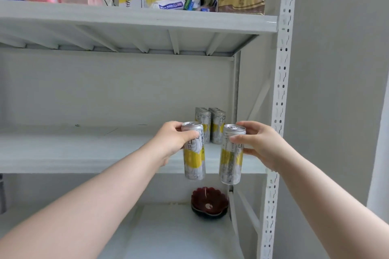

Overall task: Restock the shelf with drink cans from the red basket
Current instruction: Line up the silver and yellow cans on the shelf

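My left hand (171, 143) grips a tall silver and yellow drink can (194, 160) near its top. My right hand (257, 145) grips a second, like can (230, 162) the same way. Both cans hang upright in front of the middle shelf (84, 151), their bases below its front edge. Two rows of several matching cans (210, 124) stand at the back right of that shelf, just behind the held ones. The red basket is not in view.
The white upright post (280, 111) of the rack runs down just right of my right hand. The top shelf (126, 21) carries boxes, tissue packs and cloth. A dark red bowl (209, 202) sits on the lower shelf beneath the cans.
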